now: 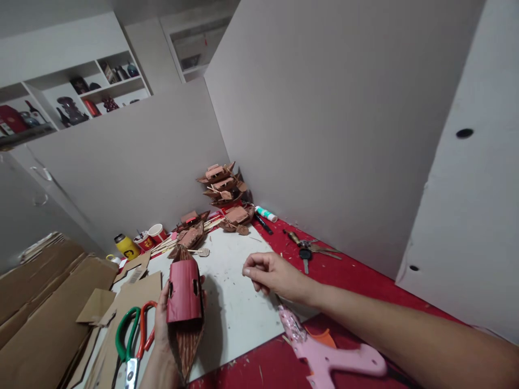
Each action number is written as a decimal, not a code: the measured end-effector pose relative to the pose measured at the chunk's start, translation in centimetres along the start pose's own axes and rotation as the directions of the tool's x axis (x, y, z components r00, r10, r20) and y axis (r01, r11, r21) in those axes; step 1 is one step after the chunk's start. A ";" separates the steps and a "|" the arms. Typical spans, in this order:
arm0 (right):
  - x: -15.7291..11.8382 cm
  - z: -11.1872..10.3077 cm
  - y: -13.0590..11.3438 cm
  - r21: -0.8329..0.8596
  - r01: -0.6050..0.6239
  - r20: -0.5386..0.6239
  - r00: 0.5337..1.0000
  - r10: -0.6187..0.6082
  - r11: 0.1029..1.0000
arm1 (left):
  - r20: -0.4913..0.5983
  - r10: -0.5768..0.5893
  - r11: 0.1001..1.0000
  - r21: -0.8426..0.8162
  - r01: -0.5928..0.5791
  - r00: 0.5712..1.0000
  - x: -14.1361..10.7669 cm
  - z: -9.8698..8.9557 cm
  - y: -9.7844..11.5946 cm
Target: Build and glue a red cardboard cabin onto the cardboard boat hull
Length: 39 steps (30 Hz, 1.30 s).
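Note:
My left hand (pixel 161 327) is closed round the side of a model boat (pixel 188 343) made of brown corrugated cardboard. The boat has a reddish curved canopy (pixel 183 294) with a small window hole on each side, and its pointed bow aims away from me. To the right, above the white board (pixel 239 319), my right hand (pixel 270 274) has its thumb and forefinger pinched together; anything between them is too small to make out. A pink glue gun (pixel 324 356) with an orange trigger lies below my right forearm.
Green-and-red-handled scissors (pixel 132 346) and cardboard sheets (pixel 52 313) lie left. Finished cardboard boats (pixel 221 181) are stacked in the far corner by the grey partition (pixel 324 135). Keys (pixel 306 256), a glue bottle (pixel 266 214), paper cups (pixel 157 233) and a yellow container (pixel 126 247) stand or lie around.

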State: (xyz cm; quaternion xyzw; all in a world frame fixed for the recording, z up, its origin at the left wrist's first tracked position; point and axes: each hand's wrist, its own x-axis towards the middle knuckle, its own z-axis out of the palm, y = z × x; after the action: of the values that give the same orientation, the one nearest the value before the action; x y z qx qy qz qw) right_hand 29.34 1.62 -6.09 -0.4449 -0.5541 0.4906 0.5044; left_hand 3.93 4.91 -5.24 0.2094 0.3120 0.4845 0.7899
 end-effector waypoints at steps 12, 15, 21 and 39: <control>-0.6 0.0 -1.2 -0.054 -0.017 0.045 0.999 0.019 0.998 | -0.153 0.054 0.995 0.092 -0.040 0.987 1.0 0.2 -0.8; -0.9 0.1 -1.1 -0.083 -0.012 0.070 0.997 0.018 0.996 | -0.150 0.093 0.992 0.104 -0.077 0.984 0.8 0.7 -1.1; -1.1 0.2 -1.2 -0.161 0.033 0.114 0.993 -0.015 0.986 | -0.127 0.056 0.995 0.085 -0.045 0.990 0.7 1.1 -1.3; -1.8 0.3 -1.1 -0.044 0.197 0.128 0.973 -0.190 0.979 | -0.125 -0.029 0.942 0.328 0.069 0.992 -1.0 2.4 -3.5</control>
State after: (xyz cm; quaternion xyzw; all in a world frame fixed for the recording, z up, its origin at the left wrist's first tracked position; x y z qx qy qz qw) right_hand 29.21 -0.37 -5.21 -0.3718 -0.6387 0.4497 0.5017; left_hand 7.48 2.42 -5.44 0.3022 0.4404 0.4168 0.7355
